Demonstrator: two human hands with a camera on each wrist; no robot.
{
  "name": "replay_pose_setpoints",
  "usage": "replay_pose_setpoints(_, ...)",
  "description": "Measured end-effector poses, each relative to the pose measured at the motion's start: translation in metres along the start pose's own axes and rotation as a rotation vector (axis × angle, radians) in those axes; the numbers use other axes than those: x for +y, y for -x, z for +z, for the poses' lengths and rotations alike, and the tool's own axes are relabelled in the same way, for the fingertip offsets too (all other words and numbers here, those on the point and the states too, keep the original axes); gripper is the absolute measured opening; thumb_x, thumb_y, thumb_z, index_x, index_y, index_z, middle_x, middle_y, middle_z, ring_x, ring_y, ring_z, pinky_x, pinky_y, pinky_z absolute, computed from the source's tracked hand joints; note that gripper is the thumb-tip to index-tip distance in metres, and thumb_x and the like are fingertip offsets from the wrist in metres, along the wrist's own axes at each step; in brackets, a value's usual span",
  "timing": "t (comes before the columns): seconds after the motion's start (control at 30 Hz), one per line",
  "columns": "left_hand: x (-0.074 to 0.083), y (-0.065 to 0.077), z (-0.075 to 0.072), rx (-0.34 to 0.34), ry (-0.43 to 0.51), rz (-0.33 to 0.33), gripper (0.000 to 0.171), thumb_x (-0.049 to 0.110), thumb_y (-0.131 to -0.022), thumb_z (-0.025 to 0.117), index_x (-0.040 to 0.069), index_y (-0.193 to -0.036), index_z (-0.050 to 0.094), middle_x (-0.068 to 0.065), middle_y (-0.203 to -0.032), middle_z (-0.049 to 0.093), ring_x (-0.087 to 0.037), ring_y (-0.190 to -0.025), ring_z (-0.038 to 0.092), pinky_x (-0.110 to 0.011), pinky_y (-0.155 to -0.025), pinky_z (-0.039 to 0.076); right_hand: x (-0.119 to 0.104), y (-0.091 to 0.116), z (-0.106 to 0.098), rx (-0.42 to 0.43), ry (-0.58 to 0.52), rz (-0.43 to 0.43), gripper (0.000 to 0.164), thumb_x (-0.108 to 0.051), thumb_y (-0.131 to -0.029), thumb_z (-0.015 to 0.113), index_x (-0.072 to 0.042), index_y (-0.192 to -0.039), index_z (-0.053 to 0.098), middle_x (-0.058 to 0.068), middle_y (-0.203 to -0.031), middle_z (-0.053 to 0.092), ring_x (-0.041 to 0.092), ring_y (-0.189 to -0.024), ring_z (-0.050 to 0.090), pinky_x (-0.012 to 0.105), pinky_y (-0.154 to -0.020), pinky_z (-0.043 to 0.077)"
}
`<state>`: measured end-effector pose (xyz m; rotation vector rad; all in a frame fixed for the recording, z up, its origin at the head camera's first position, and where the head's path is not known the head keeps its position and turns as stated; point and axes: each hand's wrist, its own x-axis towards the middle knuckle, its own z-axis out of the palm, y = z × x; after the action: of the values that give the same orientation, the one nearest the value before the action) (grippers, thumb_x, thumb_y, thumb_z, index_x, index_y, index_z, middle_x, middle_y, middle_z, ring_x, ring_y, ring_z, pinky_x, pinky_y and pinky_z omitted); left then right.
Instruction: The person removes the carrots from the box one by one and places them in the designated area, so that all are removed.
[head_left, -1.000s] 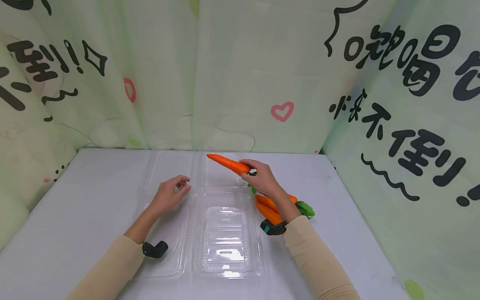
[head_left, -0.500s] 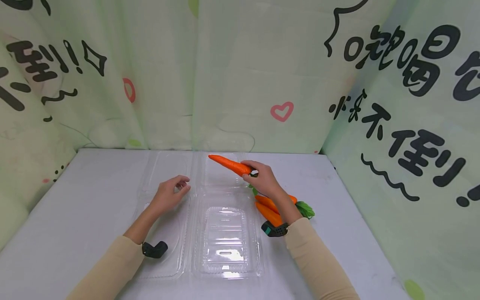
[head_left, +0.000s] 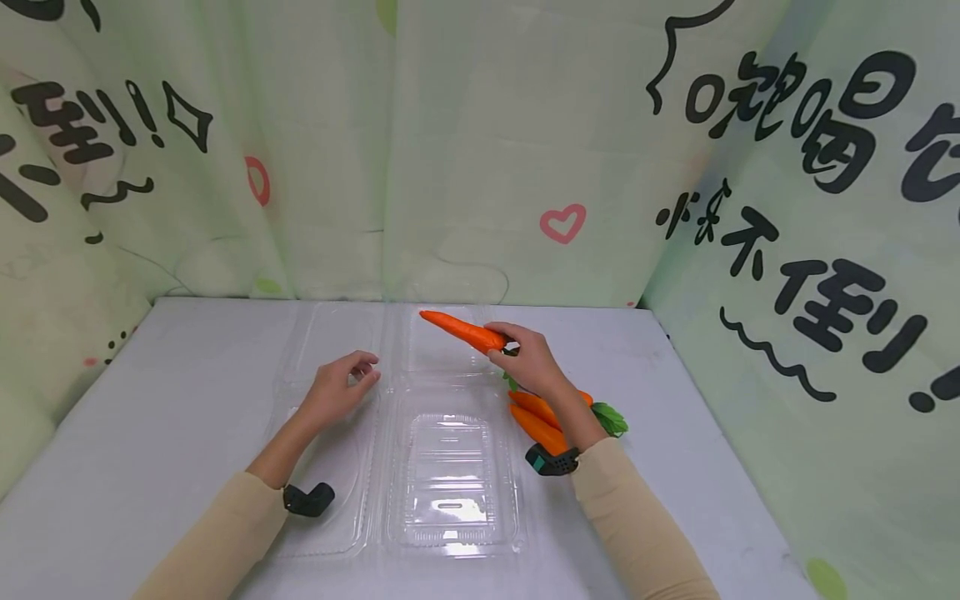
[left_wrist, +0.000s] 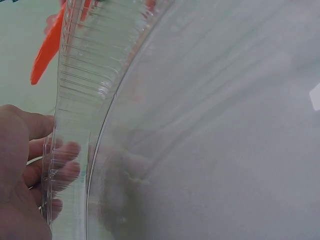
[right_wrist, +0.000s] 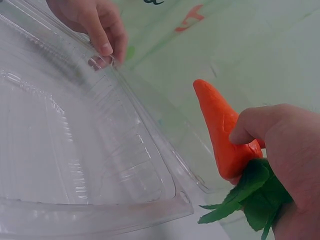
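An orange carrot [head_left: 467,332] with green leaves is held by my right hand [head_left: 525,357] near its leafy end. Its tip points up and to the left, above the far part of a clear plastic box [head_left: 517,500]. In the right wrist view, the thumb presses along the carrot [right_wrist: 220,125], and leaves [right_wrist: 255,195] hang below the palm. My left hand [head_left: 341,387] grips the rim of the clear plastic, thumb on one side and fingers seen through it in the left wrist view. More carrots [head_left: 536,425] lie right of the box, partly hidden by my right forearm.
The opened clear plastic spreads over the middle of the white table [head_left: 187,400], with a flatter panel [head_left: 330,525] on the left. A pale green printed curtain [head_left: 465,167] surrounds the back and sides. Dark cameras [head_left: 309,500] sit on both wrists.
My right hand and its carrot have shifted slightly right and down. My left hand stays where it was, and the loose carrots lie in the same place.
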<state>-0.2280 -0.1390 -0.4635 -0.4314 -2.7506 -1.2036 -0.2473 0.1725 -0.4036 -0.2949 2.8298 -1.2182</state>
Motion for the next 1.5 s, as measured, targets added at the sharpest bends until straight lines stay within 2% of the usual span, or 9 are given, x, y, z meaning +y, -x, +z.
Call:
replay_pose_setpoints(0.23,0.000,0.001,0.000,0.001,0.005,0.004,0.028,0.018,-0.095,0.060,0.002,-0.118,0.061,-0.012,-0.100,0.068,-0.026,-0.093,0.061,-0.043,-0.082,0.049,0.001,0.002,-0.003,0.002,-0.009,0.021,0.044,-0.018,-0.092,0.063,-0.018,-0.136,0.055,0.006,-0.128,0.060,0.027,-0.110,0.055,0.042,-0.096,0.051)
replay_pose_setpoints(0.57,0.000,0.001,0.000,0.000,0.007,0.010,0.027,0.018,-0.095,0.060,0.002,-0.117,0.061,-0.012,-0.100,0.068,-0.026,-0.093,0.061,-0.044,-0.082,0.049,0.003,0.004,-0.004,0.015,-0.008,0.008,0.043,-0.016,-0.093,0.061,-0.017,-0.135,0.056,0.007,-0.128,0.060,0.027,-0.110,0.055,0.042,-0.098,0.050)
replay_pose_setpoints(1.17,0.001,0.002,0.000,-0.023,0.001,-0.019,0.030,0.021,-0.096,0.058,0.003,-0.121,0.060,-0.012,-0.103,0.068,-0.026,-0.095,0.060,-0.044,-0.083,0.051,0.008,0.008,-0.009,0.020,-0.022,0.046,0.042,-0.015,-0.093,0.059,-0.020,-0.134,0.056,0.007,-0.127,0.059,0.029,-0.107,0.054,0.044,-0.096,0.050)
replay_pose_setpoints(1.5,0.002,0.002,0.000,-0.024,0.008,-0.024,0.031,0.021,-0.097,0.058,0.002,-0.122,0.059,-0.013,-0.104,0.067,-0.026,-0.096,0.060,-0.043,-0.083,0.050,0.009,0.011,-0.013,0.013,-0.017,0.062,0.044,-0.020,-0.096,0.057,-0.020,-0.139,0.052,0.008,-0.132,0.057,0.029,-0.111,0.055,0.043,-0.097,0.050)
